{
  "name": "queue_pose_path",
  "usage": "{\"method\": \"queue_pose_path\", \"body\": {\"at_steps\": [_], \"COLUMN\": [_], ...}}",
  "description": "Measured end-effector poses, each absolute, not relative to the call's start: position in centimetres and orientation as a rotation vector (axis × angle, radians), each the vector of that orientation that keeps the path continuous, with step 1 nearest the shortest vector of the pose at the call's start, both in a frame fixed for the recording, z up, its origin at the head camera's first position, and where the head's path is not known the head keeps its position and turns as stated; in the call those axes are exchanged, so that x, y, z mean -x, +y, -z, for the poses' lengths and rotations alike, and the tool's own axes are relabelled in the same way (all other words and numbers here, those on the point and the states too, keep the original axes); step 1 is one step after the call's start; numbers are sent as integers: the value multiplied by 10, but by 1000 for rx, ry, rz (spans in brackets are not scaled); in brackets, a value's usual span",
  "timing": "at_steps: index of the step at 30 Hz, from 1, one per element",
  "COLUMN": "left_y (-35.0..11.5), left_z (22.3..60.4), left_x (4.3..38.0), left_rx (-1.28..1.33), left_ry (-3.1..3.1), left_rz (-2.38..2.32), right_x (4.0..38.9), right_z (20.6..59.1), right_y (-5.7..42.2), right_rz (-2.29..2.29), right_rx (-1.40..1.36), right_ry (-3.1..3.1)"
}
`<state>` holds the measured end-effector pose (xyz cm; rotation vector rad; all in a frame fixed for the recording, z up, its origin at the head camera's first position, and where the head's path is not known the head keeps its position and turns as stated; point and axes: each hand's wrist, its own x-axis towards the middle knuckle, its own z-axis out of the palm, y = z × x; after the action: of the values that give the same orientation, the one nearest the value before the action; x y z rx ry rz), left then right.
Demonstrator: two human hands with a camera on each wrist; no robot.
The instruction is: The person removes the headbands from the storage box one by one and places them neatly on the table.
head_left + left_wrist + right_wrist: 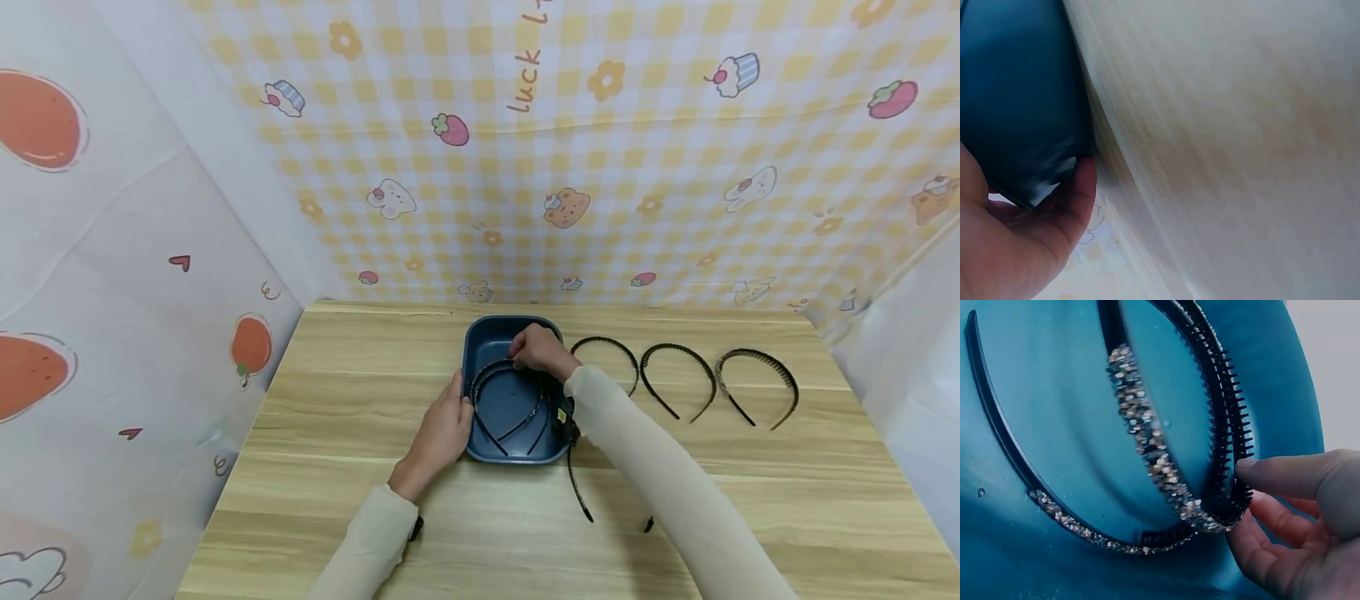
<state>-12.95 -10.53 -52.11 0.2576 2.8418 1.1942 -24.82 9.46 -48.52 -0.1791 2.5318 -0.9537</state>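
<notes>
A dark blue plastic basin (517, 459) stands on the wooden table. My left hand (442, 425) holds it by its left side; in the left wrist view, fingers (1079, 203) curl round the basin's edge. Over the basin, my right hand (542, 350) pinches a black toothed headband (1138, 419) with glittery stones between thumb and fingers. Another stone-covered headband (1072, 530) lies in the basin beneath it. The two overlap near my fingertips, and their teeth show on the inner side.
Right of the basin, a row of black headbands lies on the table: one beside the basin (603, 339), a middle one (678, 347) and a far right one (787, 379). Another headband (576, 483) is mostly hidden under my right forearm. A patterned cloth (525, 167) hangs behind.
</notes>
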Motion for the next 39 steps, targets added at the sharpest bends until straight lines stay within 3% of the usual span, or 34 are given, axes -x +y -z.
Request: {"method": "queue_pose_path", "body": {"at_steps": [39], "left_y": [-104], "left_z": [522], "left_x": [129], "left_rx": [-239], "left_ry": [2846], "left_rz": [-1197], "right_x": [241], "right_z": [455], "right_y": [119], "right_rz": [1097], "right_rx": [335], "right_ry": [2469]}}
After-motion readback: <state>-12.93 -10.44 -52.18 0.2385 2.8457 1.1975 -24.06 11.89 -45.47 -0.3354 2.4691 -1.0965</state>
